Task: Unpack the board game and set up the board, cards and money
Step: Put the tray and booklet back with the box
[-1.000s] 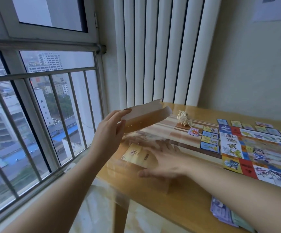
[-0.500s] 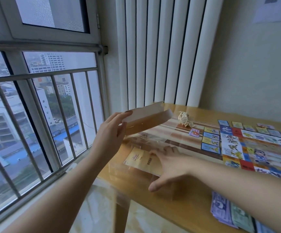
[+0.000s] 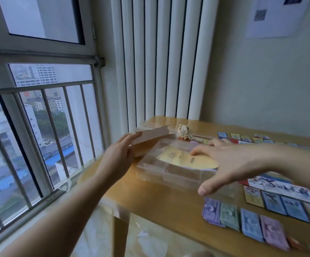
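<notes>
My left hand (image 3: 117, 158) grips the end of a brown cardboard box part (image 3: 150, 134), tilted up at the table's left corner. Beside it lies a clear plastic tray (image 3: 169, 173) with a yellow leaflet (image 3: 176, 156) in it. My right hand (image 3: 230, 162) spreads over the tray, fingertips on the leaflet and thumb hanging at the near side. The colourful game board (image 3: 280, 186) lies at the right, with cards (image 3: 284, 203) lined along its edges. Several stacks of paper money (image 3: 243, 219) sit in a row at the front edge.
The wooden table (image 3: 169, 206) stands in a corner, with a barred window (image 3: 39, 145) to the left and a white radiator (image 3: 159, 62) behind. A crumpled paper ball (image 3: 183, 131) lies at the back, just beyond the cardboard.
My right hand has slid further over the clear tray onto the leaflet. My left hand has kept hold of the cardboard and come a little lower. The view has tilted down, showing the money stacks.
</notes>
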{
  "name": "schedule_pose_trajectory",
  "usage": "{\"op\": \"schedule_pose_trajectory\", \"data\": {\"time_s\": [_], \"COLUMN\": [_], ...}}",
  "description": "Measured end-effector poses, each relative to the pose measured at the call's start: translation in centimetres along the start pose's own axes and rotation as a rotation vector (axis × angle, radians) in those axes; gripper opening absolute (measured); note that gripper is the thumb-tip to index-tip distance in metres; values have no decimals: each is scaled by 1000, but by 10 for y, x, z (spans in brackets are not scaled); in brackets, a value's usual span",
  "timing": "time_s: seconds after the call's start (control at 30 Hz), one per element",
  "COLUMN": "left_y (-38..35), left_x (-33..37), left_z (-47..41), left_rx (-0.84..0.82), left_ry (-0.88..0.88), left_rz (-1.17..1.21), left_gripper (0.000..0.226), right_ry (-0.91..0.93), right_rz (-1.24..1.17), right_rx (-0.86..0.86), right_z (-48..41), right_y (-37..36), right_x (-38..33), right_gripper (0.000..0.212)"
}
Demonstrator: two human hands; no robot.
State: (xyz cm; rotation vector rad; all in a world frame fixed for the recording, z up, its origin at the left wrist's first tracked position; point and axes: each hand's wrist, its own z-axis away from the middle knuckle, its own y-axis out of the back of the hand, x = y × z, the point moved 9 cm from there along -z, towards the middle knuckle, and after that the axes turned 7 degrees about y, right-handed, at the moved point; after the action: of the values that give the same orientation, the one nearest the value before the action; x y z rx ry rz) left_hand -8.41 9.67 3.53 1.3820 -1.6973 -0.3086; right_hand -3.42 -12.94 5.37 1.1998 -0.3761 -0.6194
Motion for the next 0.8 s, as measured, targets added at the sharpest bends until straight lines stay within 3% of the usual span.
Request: {"op": "schedule_pose_trajectory", "data": {"time_s": [0.2, 0.37, 0.8], "left_y": [-14, -11, -21], "left_x": [12, 11, 25], "left_z": [10, 12, 20], "left_rx": [-65, -48, -137], "left_ry": [-5, 35, -78], "left_rz": [-28, -26, -22], "left_gripper": [56, 53, 59], "right_ry": [-23, -49, -44], "right_rz": [-16, -35, -85], "right_rx": [36, 4, -75], "right_z": [-10, -19, -30], "right_y": [-2, -15, -3], "right_x": [2, 10, 17], "right_gripper": [103, 103, 89]}}
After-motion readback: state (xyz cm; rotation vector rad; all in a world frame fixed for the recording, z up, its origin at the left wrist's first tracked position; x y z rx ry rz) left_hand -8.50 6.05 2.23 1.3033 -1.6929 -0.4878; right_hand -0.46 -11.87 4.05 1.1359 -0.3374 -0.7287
